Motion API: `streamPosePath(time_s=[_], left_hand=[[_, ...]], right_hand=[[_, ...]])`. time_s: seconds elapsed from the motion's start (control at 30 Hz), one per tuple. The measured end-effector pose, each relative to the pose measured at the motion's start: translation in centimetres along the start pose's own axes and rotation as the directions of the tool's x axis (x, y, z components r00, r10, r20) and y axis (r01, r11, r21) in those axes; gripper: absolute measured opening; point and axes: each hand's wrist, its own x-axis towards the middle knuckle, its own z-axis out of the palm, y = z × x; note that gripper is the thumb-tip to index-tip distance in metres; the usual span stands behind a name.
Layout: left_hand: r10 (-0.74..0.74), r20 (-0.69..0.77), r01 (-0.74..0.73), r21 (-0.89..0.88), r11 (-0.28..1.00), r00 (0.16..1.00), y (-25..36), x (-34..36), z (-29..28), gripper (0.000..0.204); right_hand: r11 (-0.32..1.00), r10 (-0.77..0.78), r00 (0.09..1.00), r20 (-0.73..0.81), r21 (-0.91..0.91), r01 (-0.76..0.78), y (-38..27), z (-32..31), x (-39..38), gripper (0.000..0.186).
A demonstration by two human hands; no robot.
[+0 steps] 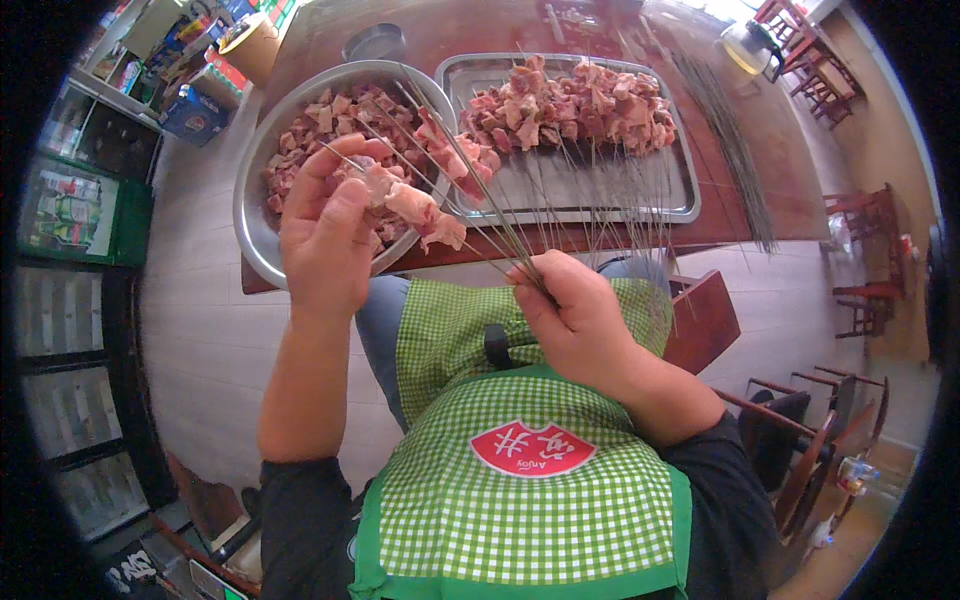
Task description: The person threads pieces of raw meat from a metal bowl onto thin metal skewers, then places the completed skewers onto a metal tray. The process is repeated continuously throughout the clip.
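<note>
My left hand (325,240) pinches a piece of raw meat near the tip of a thin metal skewer, beside more threaded meat chunks (410,205). In my right hand (578,318) is a bunch of metal skewers (508,232), gripped near their lower ends and fanned up to the left. Another skewer in that bunch carries meat (465,160). Under my left hand lies a wide metal bowl (247,225) of cut raw meat (335,110). To its right, a metal tray (520,195) bears a pile of loaded meat skewers (575,105), their bare ends pointing toward me.
Bare skewers (725,145) lie bundled on the dark red table (480,30), right of the tray. A glass jug (750,48) stands at the far right, and a small round dark dish (374,42) behind the bowl. Wooden chairs (865,240) are off to the right.
</note>
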Motion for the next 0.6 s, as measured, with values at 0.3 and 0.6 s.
streamPosePath(time_s=[0.3, 0.6], left_hand=[[-0.018, 0.015, 0.019, -0.065, 0.998, 1.000, -0.3, 0.4, -0.7, 0.023], [0.051, -0.184, -0.073, -0.116, 0.991, 0.982, 0.8, 1.1, -0.4, 0.021]], right_hand=[[0.997, 0.079, 0.995, 0.056, 0.011, -0.080, -0.5, -0.3, -0.2, 0.019], [0.999, 0.049, 0.999, 0.005, 0.019, -0.049, -0.2, 0.0, -0.9, 0.016]])
